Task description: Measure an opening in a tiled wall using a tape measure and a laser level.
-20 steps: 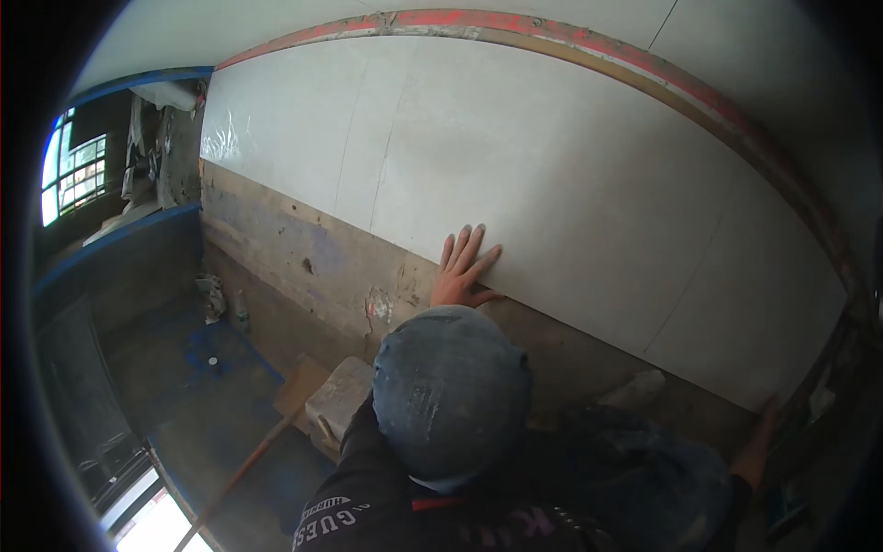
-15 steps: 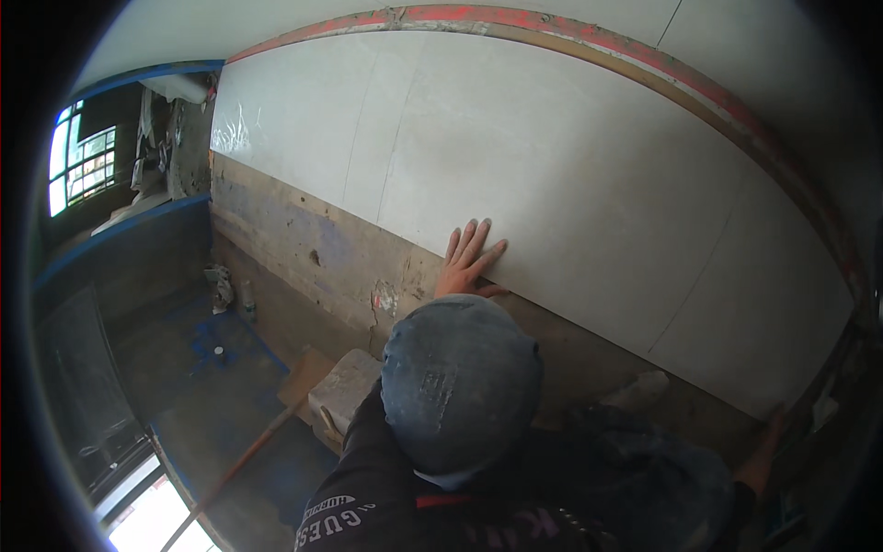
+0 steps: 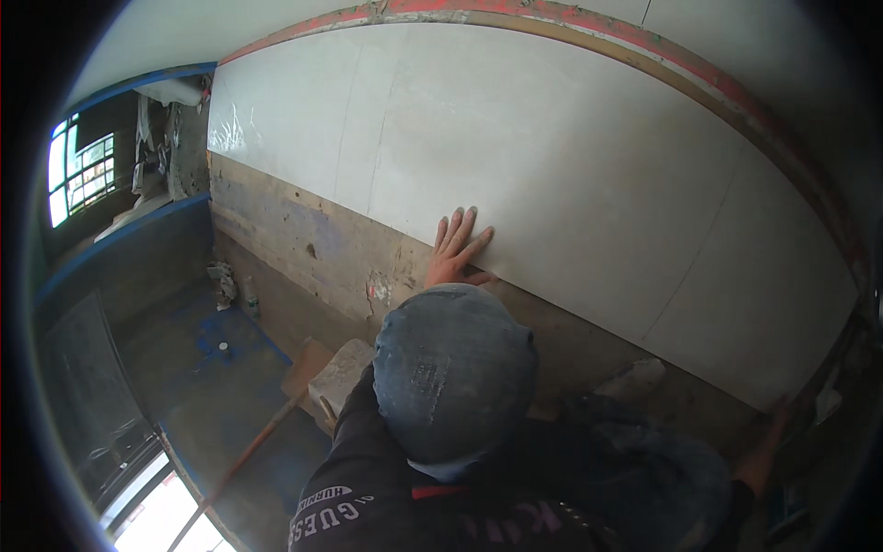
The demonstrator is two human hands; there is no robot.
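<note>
A large white wall tile (image 3: 589, 184) stands against the wall above a bare, rough strip of mortar (image 3: 313, 244). My left hand (image 3: 457, 248) lies flat on the tile's lower edge with its fingers spread, holding nothing. At the far right, my right hand (image 3: 771, 432) reaches up to the tile's lower right corner, but the dim light hides its fingers. My denim cap (image 3: 455, 368) and dark jacket fill the lower middle and hide my arms.
A long red-stained straightedge (image 3: 644, 46) runs along the top of the tiles. On the floor to the left are a grey block (image 3: 342, 375), a long wooden handle (image 3: 241, 458), a small bottle (image 3: 248, 294) and blue sheeting (image 3: 207, 336). A window (image 3: 81, 175) is at the far left.
The view has shifted slightly. Both hands stay at the same places on the tile.
</note>
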